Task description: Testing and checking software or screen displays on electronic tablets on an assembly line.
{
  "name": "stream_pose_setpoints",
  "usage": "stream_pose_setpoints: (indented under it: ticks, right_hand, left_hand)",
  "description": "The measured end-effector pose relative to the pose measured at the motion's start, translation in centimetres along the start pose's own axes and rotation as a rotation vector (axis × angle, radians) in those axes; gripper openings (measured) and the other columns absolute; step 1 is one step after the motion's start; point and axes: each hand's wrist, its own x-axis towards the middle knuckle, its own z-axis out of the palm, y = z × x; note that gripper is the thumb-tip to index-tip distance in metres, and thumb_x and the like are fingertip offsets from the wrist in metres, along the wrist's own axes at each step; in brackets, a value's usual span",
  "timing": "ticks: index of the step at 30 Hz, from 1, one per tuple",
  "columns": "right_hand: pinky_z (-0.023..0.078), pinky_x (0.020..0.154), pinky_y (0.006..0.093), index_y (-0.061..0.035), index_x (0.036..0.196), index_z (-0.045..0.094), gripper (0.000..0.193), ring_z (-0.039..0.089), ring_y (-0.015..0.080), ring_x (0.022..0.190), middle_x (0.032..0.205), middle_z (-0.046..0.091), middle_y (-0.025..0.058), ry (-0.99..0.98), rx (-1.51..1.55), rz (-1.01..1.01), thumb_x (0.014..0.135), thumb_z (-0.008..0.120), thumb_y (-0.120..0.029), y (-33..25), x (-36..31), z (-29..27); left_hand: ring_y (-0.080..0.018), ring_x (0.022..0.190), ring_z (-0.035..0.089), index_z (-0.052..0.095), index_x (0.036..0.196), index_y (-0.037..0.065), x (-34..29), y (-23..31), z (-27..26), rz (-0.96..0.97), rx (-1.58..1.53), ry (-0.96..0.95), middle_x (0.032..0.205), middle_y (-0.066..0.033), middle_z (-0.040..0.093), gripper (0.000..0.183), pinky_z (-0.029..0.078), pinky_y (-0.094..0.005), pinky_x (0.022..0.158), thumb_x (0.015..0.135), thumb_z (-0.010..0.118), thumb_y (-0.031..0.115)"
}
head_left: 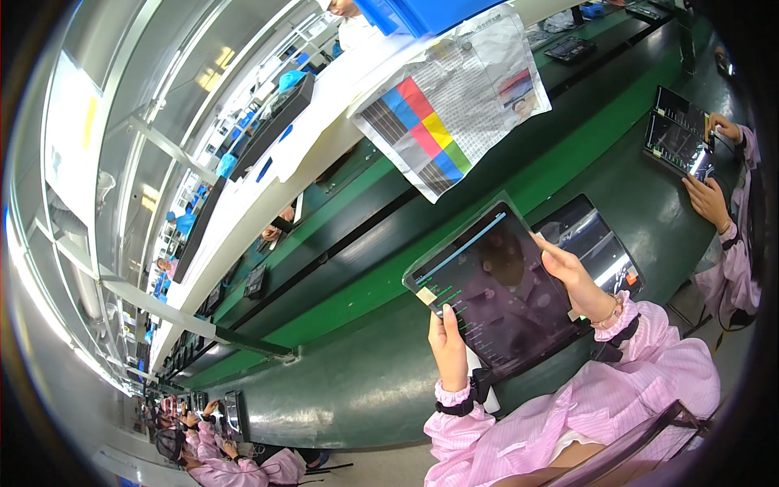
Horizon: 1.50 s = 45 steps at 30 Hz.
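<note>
Between my hands I hold up a large tablet [519, 321] with a dark, glossy screen, tilted above the green bench. Lines of small green text run down one side of the screen, and a blue-white bar crosses its top. My left hand [449, 349] grips the left edge, thumb on the front, close to a pale tape tab [426, 295]. On the opposite edge, my right hand [574, 280] has its thumb along the frame; its other fingers are mostly hidden behind. Partly covered by the held one, a second dark tablet [596, 235] with an orange sticker lies on the bench.
The green bench [349, 406] curves from lower left to upper right. Beyond it, a printed sheet [454, 114] with coloured blocks hangs from a white shelf [324, 130], below a blue bin [430, 12]. At right, a co-worker's hands [710, 199] handle another tablet [680, 130]. More people sit at lower left.
</note>
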Motion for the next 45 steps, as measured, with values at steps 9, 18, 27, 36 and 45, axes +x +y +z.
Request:
stream_pose_setpoints:
  ticks: [9,18,27,36,45]
  right_hand:
    - [0.031,0.097,0.0247,-0.0007,0.112,0.059,0.038,0.048,0.0068,0.107,0.115,0.058,0.0000,0.012,0.114,0.278,0.096,0.047,-0.033,4.1,0.5,0.3]
    - [0.027,0.104,0.0401,0.0014,0.114,0.055,0.046,0.040,0.0193,0.119,0.122,0.053,0.0143,0.406,-0.028,0.559,0.095,0.046,-0.039,9.9,3.1,-0.9]
    - [0.020,0.110,0.0370,-0.0017,0.131,0.041,0.048,0.018,0.0290,0.138,0.140,0.033,0.0181,0.128,-0.397,0.107,0.097,0.042,-0.036,7.6,3.1,-2.4]
    - [0.019,0.110,0.0515,-0.0018,0.114,0.053,0.036,0.023,0.0403,0.133,0.133,0.034,0.0239,0.033,-1.270,-0.289,0.080,0.061,-0.010,3.3,-5.6,-4.8]
    - [0.012,0.105,0.0621,0.0022,0.114,0.054,0.046,0.023,0.0394,0.133,0.134,0.035,0.0272,-0.030,-1.467,-0.296,0.070,0.065,-0.009,5.2,-8.4,-4.5]
  left_hand:
    - [-0.0038,0.070,0.043,0.054,0.110,0.002,0.3,-4.3,-4.3,-0.204,-0.021,-0.070,0.085,0.0035,0.053,0.035,0.035,-0.0200,0.060,0.100,0.038,0.031]
    - [-0.0394,0.119,0.040,0.043,0.131,0.007,-7.7,-7.3,-8.0,0.110,1.145,-0.336,0.131,-0.0240,0.039,0.053,0.035,-0.0458,0.098,0.084,0.061,0.022]
    - [-0.0410,0.114,0.043,0.044,0.133,0.020,-11.7,-7.0,-7.3,-0.070,1.268,-0.148,0.133,-0.0217,0.034,0.067,0.044,-0.0466,0.087,0.071,0.069,0.024]
    - [-0.0325,0.111,0.051,0.055,0.123,0.018,-7.5,-1.8,0.5,0.336,1.083,-0.223,0.134,-0.0125,0.042,0.055,0.048,-0.0398,0.084,0.070,0.064,0.018]
    - [-0.0380,0.105,0.053,0.046,0.130,0.014,-6.9,-4.3,6.6,0.353,1.193,-0.542,0.132,-0.0232,0.038,0.049,0.050,-0.0426,0.078,0.085,0.059,0.027]
